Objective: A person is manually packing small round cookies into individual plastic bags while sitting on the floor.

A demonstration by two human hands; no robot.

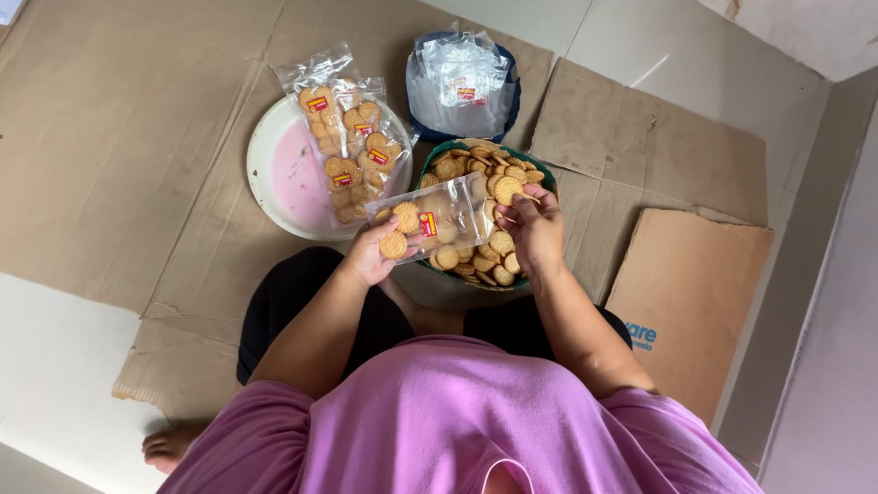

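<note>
you are looking down at a pale tiled floor [55, 366], most of it covered by flattened brown cardboard sheets [119, 137] laid edge to edge, creased and frayed along the near left edge. a separate, cleaner cardboard piece [690, 302] lies at the right. beside it a light wall [823, 274] runs up the right edge. the light is soft and even.

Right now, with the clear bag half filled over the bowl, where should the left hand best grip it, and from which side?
Probably at its lower left corner, from the person's side, where the left hand already pinches the clear plastic bag. The bag lies roughly flat with biscuits gathered at that end, and its other end faces the right hand, which holds a round biscuit over the green bowl.
</note>
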